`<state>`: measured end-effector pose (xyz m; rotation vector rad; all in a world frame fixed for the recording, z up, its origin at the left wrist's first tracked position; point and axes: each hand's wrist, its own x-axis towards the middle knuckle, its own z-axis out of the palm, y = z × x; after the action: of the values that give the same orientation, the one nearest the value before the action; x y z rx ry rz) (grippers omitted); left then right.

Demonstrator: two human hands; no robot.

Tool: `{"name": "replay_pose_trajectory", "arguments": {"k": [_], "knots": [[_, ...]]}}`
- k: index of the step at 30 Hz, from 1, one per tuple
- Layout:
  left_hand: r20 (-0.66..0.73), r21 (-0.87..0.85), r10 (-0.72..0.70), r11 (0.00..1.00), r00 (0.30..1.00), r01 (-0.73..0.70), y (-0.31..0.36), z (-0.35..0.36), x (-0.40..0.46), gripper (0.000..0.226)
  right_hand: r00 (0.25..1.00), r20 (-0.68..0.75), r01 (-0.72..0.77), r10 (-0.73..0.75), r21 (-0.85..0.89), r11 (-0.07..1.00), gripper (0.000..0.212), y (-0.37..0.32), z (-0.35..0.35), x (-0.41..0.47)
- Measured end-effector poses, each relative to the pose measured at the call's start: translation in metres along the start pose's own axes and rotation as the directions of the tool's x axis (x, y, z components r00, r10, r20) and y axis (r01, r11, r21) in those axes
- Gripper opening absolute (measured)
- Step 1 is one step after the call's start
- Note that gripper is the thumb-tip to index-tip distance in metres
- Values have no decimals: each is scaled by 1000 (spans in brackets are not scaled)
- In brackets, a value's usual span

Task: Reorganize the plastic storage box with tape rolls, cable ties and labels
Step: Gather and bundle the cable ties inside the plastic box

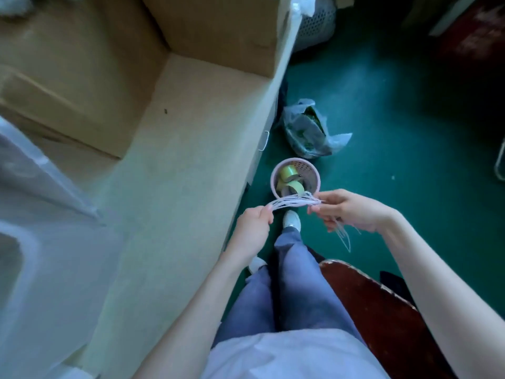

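A bundle of thin white plastic cable ties (289, 202) is stretched between the two hands, just above the near rim of a small round pink perforated plastic basket (294, 179) that stands on the green floor (382, 132) a little past centre frame. The left hand (252, 228) pinches the bundle's left end between curled fingers and thumb; the right hand (347, 210), at about 3 o'clock from the left, grips the other end with curled fingers — loose tie tails hang down below its palm. Inside the basket lie yellowish tape rolls (291, 177), at least two, leaning on each other. At 1 o'clock from the basket sits a crumpled clear plastic bag (311, 132) with dark green contents. At 9 to 11 o'clock a large open brown cardboard box (191, 119) fills the left half, its side wall just beside the basket. At 6 o'clock are the person's legs in blue-grey trousers (295, 285) and a white shoe (291, 220) — the shoe just short of the basket. A dark red wooden chair seat (382, 310) lies at 5 o'clock.
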<state>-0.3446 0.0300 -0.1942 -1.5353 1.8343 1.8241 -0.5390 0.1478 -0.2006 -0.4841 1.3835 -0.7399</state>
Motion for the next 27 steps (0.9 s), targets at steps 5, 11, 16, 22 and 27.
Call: {"name": "replay_pose_trajectory", "arguments": {"k": [5, 11, 16, 22, 27], "knots": [[-23, 62, -112, 992, 993, 114, 13, 46, 75, 38, 973, -217, -82, 83, 10, 997, 27, 28, -50, 38], [-35, 387, -25, 922, 999, 36, 15, 85, 165, 35, 961, -257, -89, 105, 71, 993, 17, 77, -95, 91], [-3, 647, 14, 763, 1000, -9, -23, 113, 249, 31, 873, -467, -226, 141, -131, 965, 21, 130, -111, 153], [36, 768, 39, 638, 999, -52, -71, 157, 357, 36, 772, -546, -204, 325, 272, 940, 13, 208, -113, 249], [151, 841, 124, 505, 981, -193, -99, 191, 441, 22, 768, -390, -65, 508, 741, 668, 19, 255, -116, 325]]}}
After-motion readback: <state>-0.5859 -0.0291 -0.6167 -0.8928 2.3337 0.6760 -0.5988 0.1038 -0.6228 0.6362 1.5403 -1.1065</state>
